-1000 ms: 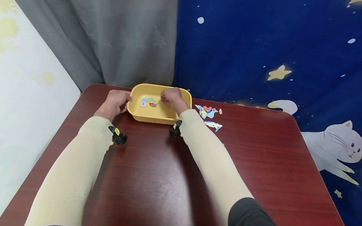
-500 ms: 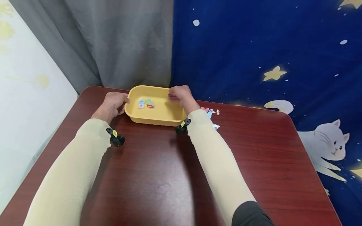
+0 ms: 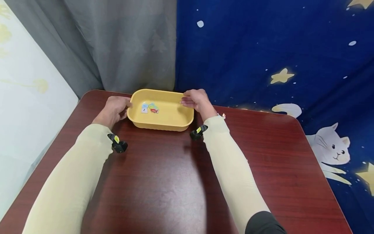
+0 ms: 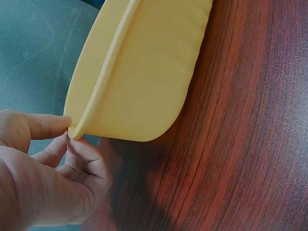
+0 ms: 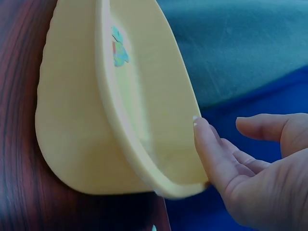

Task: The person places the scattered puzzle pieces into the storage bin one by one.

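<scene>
Yellow oblong plastic basin on dark red wood-grain table. Left hand pinches basin's rim at its left end, thumb and fingers. Right hand at basin's right end, fingers extended, thumb apart, gripping nothing; rim contact can't be told. Small flat multicoloured pieces inside basin, toward its left end. Grey curtain behind basin.

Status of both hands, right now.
Left hand: closed, pinching the yellow tub by its edge.
Right hand: open, holding nothing, at the tub's other end.
</scene>
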`<state>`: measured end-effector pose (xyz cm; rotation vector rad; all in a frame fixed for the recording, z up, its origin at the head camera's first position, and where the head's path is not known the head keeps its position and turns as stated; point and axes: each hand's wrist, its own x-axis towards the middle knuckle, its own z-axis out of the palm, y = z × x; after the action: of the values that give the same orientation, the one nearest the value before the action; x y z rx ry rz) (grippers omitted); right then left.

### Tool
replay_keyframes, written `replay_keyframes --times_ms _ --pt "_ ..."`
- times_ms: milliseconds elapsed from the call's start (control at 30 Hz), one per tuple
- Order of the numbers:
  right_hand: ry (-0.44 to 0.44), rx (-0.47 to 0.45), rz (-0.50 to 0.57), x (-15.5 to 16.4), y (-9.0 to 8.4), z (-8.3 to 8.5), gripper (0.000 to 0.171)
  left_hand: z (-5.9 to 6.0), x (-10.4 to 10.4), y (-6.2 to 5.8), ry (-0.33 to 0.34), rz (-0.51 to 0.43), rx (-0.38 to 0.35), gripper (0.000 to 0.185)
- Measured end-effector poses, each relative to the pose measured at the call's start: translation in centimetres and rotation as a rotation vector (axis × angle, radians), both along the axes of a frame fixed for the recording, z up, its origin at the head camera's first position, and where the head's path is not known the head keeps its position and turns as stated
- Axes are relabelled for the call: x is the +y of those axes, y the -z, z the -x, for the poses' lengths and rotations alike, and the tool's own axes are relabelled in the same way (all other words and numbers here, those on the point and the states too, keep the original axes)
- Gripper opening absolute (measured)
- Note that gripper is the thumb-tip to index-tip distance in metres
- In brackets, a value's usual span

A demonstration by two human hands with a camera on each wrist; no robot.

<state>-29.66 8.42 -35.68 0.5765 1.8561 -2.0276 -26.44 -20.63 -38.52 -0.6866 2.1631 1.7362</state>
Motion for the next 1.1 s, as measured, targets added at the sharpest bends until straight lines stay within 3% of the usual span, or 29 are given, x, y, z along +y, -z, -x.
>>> replay_keyframes --times_ms 367,667,867,1100 --pt "-0.015 0.015 -0.055 2.5 0.1 -0.4 0.030 -0.1 -0.1 -0.2 0.008 -0.006 0.008 0.038" --pt "0.026 0.031 -0.115 4.0 0.3 -1.0 0.028 -0.1 -0.2 -0.3 0.009 0.006 0.003 0.037" --pt "0.028 -0.006 -0.185 5.3 0.6 -1.5 0.033 -0.2 -0.2 -0.4 0.014 0.006 -0.001 0.039" --pt "0.035 -0.023 -0.285 6.5 1.2 -1.8 0.027 -0.3 -0.2 -0.5 0.010 0.000 -0.006 0.039"
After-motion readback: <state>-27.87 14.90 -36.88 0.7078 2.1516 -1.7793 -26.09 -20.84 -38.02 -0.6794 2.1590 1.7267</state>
